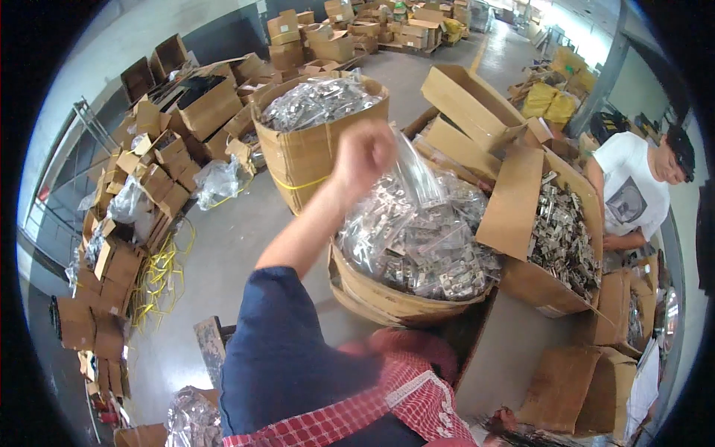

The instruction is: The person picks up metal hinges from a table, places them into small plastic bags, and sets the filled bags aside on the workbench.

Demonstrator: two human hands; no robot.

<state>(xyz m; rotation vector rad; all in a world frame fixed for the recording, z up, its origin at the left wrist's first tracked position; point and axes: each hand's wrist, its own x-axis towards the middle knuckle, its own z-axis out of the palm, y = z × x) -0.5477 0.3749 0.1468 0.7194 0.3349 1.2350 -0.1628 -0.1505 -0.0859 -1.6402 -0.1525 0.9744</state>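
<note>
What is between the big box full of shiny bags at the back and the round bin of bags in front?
In the head view, the person's left hand is there, raised and holding a clear plastic bag between the back box and the round bin.

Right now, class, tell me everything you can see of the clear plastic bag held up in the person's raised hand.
The clear plastic bag is thin, glossy and see-through, long and flat, and looks empty, though blur hides detail. It hangs slanted from the person's left hand, which pinches its upper end. Its lower end reaches down toward the heap of bagged metal parts in the round brown cardboard bin; whether it touches that heap cannot be told.
</note>
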